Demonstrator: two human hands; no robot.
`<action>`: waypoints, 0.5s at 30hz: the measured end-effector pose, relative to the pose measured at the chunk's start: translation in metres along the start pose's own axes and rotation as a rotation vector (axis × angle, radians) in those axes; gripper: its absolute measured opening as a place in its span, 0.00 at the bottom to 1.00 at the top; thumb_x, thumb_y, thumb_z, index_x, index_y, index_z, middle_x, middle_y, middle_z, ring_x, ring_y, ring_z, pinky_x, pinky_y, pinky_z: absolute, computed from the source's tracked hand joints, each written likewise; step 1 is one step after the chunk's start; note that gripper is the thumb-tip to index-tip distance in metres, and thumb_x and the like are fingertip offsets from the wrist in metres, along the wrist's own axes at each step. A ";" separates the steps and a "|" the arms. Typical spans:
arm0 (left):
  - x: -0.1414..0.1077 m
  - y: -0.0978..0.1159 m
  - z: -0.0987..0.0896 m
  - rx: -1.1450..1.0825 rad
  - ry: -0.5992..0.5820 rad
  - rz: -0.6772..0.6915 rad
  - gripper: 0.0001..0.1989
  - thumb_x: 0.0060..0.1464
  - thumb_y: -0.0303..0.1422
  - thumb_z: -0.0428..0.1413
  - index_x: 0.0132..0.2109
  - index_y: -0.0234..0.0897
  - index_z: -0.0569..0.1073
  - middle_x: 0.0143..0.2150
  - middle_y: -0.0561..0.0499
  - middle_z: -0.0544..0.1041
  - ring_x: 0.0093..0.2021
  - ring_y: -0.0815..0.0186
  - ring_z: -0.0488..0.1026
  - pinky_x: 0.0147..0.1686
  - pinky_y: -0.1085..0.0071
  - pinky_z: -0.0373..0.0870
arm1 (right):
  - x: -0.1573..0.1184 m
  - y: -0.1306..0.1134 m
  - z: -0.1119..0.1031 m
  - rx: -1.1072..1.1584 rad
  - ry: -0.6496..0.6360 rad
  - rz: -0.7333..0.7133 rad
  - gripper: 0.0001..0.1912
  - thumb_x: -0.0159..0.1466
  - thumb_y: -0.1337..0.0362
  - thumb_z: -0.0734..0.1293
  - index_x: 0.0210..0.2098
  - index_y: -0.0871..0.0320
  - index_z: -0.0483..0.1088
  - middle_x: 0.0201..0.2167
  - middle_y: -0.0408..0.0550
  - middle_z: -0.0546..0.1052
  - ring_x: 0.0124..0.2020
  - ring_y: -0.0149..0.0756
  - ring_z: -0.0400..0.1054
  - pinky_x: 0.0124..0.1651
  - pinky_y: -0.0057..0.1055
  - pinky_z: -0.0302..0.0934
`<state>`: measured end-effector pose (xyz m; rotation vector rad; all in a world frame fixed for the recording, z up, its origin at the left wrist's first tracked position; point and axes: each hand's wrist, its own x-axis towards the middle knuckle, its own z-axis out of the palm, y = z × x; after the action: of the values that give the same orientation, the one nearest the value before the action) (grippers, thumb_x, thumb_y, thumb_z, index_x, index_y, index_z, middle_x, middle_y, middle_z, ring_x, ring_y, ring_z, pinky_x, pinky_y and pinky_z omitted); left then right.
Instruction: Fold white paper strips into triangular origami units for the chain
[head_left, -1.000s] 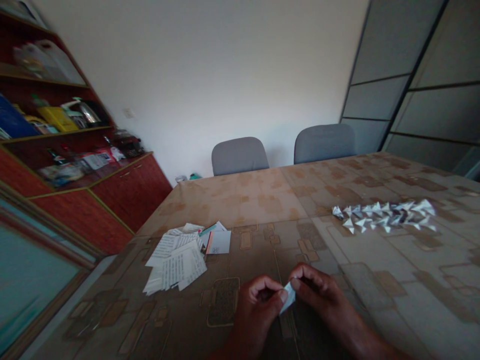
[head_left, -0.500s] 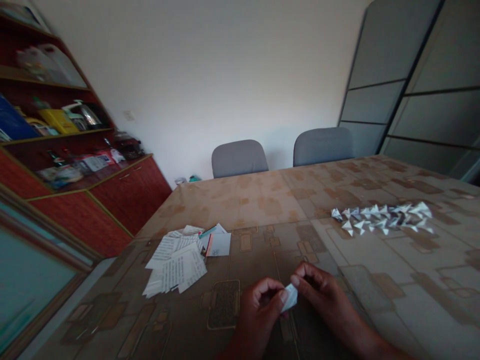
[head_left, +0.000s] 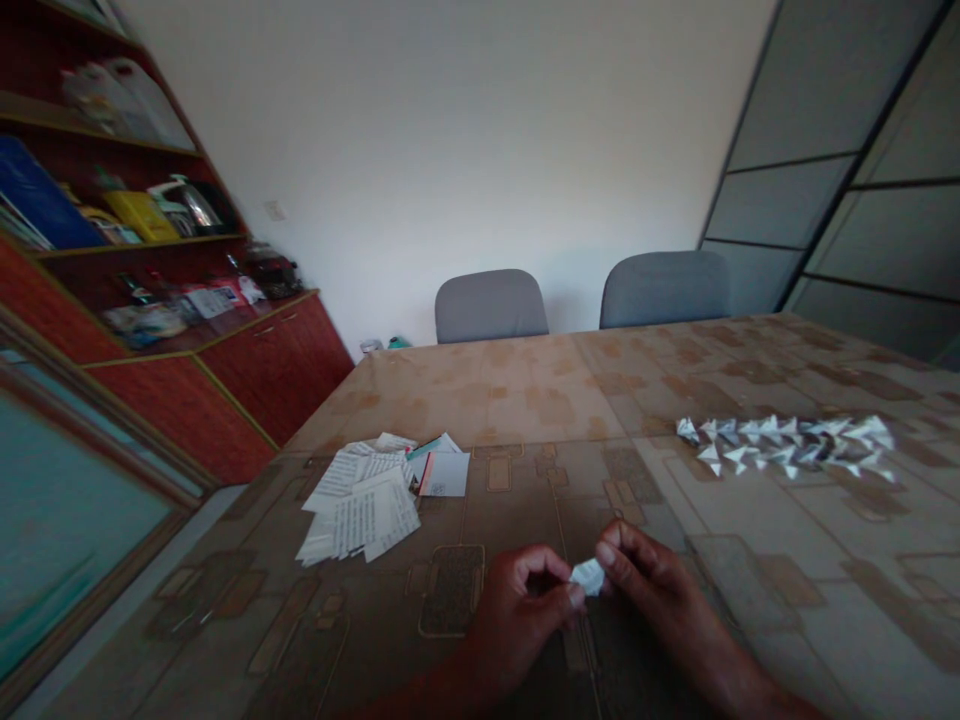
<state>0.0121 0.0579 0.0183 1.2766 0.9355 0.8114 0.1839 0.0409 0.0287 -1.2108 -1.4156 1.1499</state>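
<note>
Between my two hands, just above the near part of the table, is a small piece of folded white paper (head_left: 588,577). My left hand (head_left: 529,605) pinches its left side between thumb and fingers. On the opposite side, my right hand (head_left: 646,575) grips the paper's right edge with thumb and forefinger. Farther left lies a loose pile of printed paper pieces (head_left: 364,508); a white card with a coloured strip (head_left: 446,475) is at its right. Two rows of several small folded paper shapes (head_left: 787,445) stand at the right of the table.
A patterned cloth covers the table (head_left: 525,395). Two grey chairs, one left (head_left: 491,305) and one right (head_left: 664,290), are behind its far edge. A red-brown cabinet (head_left: 277,375) with laden shelves stands left, and grey sliding doors (head_left: 787,200) are at the right.
The folded paper has turned from a slanted, upright position to a flatter one between my hands. The whole view has shifted slightly, moving the surroundings rightward.
</note>
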 end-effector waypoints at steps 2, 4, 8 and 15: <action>-0.001 -0.002 0.000 0.014 0.019 0.011 0.11 0.46 0.37 0.59 0.27 0.33 0.71 0.22 0.52 0.72 0.23 0.68 0.67 0.26 0.74 0.62 | -0.001 -0.002 -0.001 -0.002 -0.046 -0.029 0.18 0.63 0.48 0.63 0.29 0.56 0.65 0.25 0.40 0.65 0.28 0.32 0.61 0.32 0.26 0.58; -0.002 -0.004 0.001 0.042 0.047 0.025 0.11 0.46 0.37 0.60 0.26 0.33 0.71 0.20 0.54 0.70 0.23 0.69 0.66 0.25 0.74 0.60 | -0.002 -0.004 -0.001 0.002 -0.085 -0.050 0.15 0.63 0.50 0.65 0.31 0.57 0.67 0.27 0.41 0.68 0.30 0.33 0.63 0.33 0.26 0.59; -0.001 -0.008 0.002 0.057 0.041 0.029 0.10 0.46 0.36 0.60 0.25 0.33 0.72 0.20 0.54 0.70 0.23 0.69 0.66 0.25 0.75 0.60 | -0.002 -0.003 -0.001 0.027 -0.070 -0.013 0.17 0.62 0.51 0.66 0.25 0.58 0.67 0.22 0.40 0.67 0.26 0.31 0.61 0.29 0.25 0.56; 0.001 -0.005 -0.006 -0.067 -0.061 -0.053 0.11 0.45 0.38 0.63 0.29 0.32 0.77 0.23 0.51 0.75 0.23 0.69 0.69 0.26 0.74 0.64 | 0.004 -0.001 -0.008 0.046 -0.029 0.053 0.19 0.58 0.48 0.68 0.22 0.58 0.69 0.19 0.40 0.68 0.23 0.31 0.61 0.29 0.26 0.56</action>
<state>0.0074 0.0608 0.0129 1.2072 0.8827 0.7528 0.1909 0.0452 0.0307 -1.2106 -1.3786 1.2342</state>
